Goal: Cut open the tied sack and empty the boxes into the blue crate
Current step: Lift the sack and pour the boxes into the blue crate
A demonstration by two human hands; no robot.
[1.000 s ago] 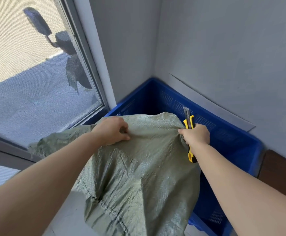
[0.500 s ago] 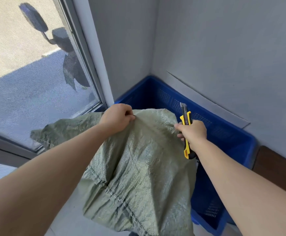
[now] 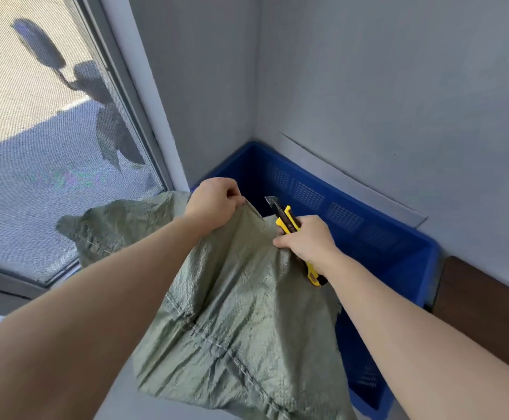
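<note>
Left hand [image 3: 214, 201] fists the sack [image 3: 241, 313] by its top edge, 11 o'clock. Right hand [image 3: 308, 241] grips the utility knife [image 3: 283, 216], probably pinching fabric too. Sack hangs at the blue crate [image 3: 398, 237] 9 o'clock side.

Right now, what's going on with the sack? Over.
Left hand grips sack top. Right hand grips yellow knife, blade out. Blue crate behind sack. No boxes in sight.

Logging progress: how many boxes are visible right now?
0. None shows in the blue crate; the green sack covers part of it, so boxes may be hidden under or inside the sack.
</note>
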